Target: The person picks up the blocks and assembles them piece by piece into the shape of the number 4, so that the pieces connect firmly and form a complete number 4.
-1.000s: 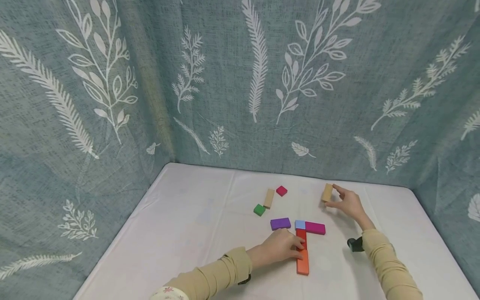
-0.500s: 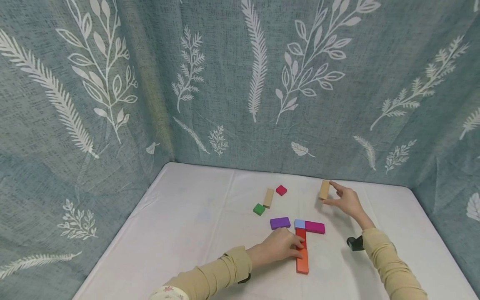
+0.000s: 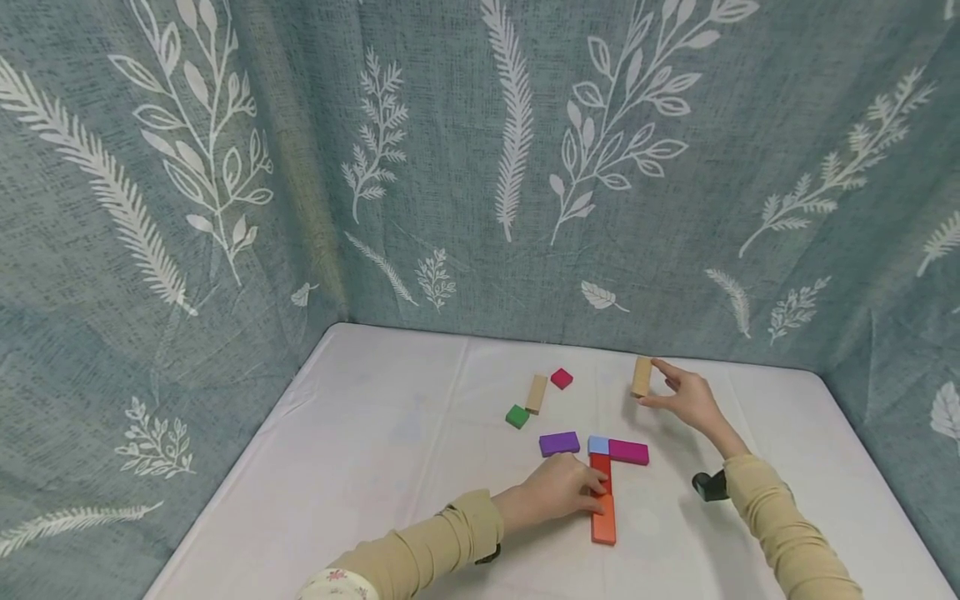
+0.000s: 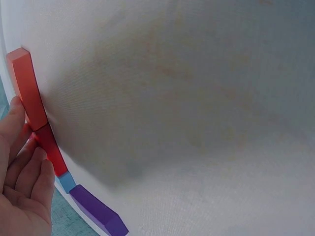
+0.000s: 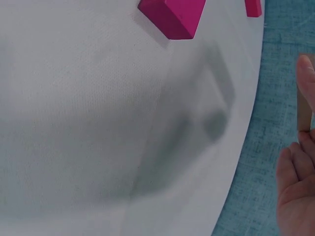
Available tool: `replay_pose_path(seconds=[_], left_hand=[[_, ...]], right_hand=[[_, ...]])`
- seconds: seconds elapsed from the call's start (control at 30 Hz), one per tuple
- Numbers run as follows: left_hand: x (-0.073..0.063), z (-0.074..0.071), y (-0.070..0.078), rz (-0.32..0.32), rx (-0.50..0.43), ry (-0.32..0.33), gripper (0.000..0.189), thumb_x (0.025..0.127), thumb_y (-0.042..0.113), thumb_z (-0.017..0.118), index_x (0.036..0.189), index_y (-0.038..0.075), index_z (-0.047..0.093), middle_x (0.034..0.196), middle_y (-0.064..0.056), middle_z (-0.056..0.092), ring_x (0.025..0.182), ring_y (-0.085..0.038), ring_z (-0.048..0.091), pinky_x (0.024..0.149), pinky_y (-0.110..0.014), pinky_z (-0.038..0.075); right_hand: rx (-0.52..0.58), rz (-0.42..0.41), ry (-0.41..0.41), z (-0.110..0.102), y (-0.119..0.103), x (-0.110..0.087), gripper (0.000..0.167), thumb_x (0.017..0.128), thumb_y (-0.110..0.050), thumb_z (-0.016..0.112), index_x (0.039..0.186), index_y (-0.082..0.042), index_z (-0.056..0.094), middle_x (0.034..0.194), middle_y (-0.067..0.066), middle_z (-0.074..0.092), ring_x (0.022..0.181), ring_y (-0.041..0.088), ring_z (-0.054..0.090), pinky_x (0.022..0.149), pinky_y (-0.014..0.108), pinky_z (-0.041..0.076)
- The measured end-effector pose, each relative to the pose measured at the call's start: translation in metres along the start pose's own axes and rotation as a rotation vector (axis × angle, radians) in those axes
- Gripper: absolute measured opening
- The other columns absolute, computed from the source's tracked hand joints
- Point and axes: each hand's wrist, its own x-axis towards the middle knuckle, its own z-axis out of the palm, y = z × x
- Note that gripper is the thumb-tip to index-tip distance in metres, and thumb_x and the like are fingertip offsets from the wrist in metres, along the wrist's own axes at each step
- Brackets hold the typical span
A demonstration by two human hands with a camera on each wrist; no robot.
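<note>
In the head view, my left hand [image 3: 557,490] rests with its fingertips on the red block [image 3: 602,473] and the orange block [image 3: 603,525], which lie end to end. In the left wrist view, the thumb touches the orange block [image 4: 28,93], while the other fingers lie loosely bent by the red block [image 4: 51,150]. Above the red block's far end sits a light blue block [image 3: 598,445], with a magenta block [image 3: 628,452] against its right side. My right hand [image 3: 692,402] pinches a plain wooden block [image 3: 641,377] between thumb and finger, off the table.
A purple block [image 3: 559,443] lies just left of the light blue one, slightly apart. Farther back are a green block [image 3: 517,416], another plain wooden block [image 3: 536,394] and a dark pink block [image 3: 561,378]. Behind the white table [image 3: 360,450] hangs a leaf-patterned curtain [image 3: 450,167].
My right hand has moved a little left and away from me with the wooden block, which is now more upright in view. The left hand stays at the red and orange blocks.
</note>
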Motion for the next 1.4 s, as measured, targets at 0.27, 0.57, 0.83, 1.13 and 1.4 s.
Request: replay_pose_path(seconds=[0.27, 0.57, 0.83, 1.13, 1.4], left_hand=[[0.000, 0.000, -0.001, 0.009, -0.005, 0.012, 0.027, 0.080, 0.034, 0.073, 0.101, 0.018, 0.076, 0.112, 0.007, 0.070, 0.093, 0.001, 0.067, 0.078, -0.006, 0.046], [0.001, 0.001, 0.000, -0.009, -0.017, 0.004, 0.027, 0.079, 0.033, 0.075, 0.102, 0.018, 0.076, 0.112, 0.007, 0.071, 0.091, 0.001, 0.067, 0.077, -0.006, 0.045], [0.001, 0.001, 0.000, -0.003, -0.013, 0.008, 0.027, 0.080, 0.033, 0.074, 0.102, 0.018, 0.076, 0.112, 0.008, 0.071, 0.090, 0.001, 0.067, 0.076, -0.005, 0.045], [0.001, 0.000, -0.001, 0.008, -0.022, 0.010, 0.026, 0.080, 0.033, 0.074, 0.101, 0.017, 0.076, 0.111, 0.006, 0.071, 0.091, 0.001, 0.067, 0.077, -0.006, 0.046], [0.000, 0.000, 0.000, 0.014, -0.020, 0.016, 0.026, 0.080, 0.032, 0.074, 0.100, 0.017, 0.076, 0.110, 0.006, 0.071, 0.091, 0.001, 0.067, 0.076, -0.005, 0.045]], right_hand=[[-0.007, -0.065, 0.003, 0.003, -0.005, 0.000, 0.080, 0.079, -0.020, 0.077, 0.143, 0.004, 0.036, 0.147, 0.026, 0.036, 0.130, 0.045, 0.041, 0.103, 0.048, 0.041], [-0.009, -0.097, 0.000, 0.006, -0.017, -0.002, 0.079, 0.078, -0.021, 0.078, 0.142, 0.003, 0.038, 0.146, 0.026, 0.038, 0.128, 0.045, 0.043, 0.102, 0.047, 0.042], [0.018, -0.144, 0.004, 0.011, -0.024, -0.005, 0.078, 0.077, -0.022, 0.078, 0.141, 0.002, 0.040, 0.145, 0.026, 0.039, 0.128, 0.045, 0.044, 0.101, 0.047, 0.043], [0.060, -0.153, -0.007, 0.017, -0.031, -0.006, 0.080, 0.075, -0.020, 0.080, 0.142, -0.002, 0.040, 0.147, 0.023, 0.039, 0.128, 0.044, 0.044, 0.100, 0.047, 0.043], [0.103, -0.182, -0.013, 0.019, -0.037, -0.007, 0.080, 0.075, -0.018, 0.080, 0.142, -0.002, 0.040, 0.147, 0.021, 0.039, 0.129, 0.042, 0.044, 0.101, 0.046, 0.043]])
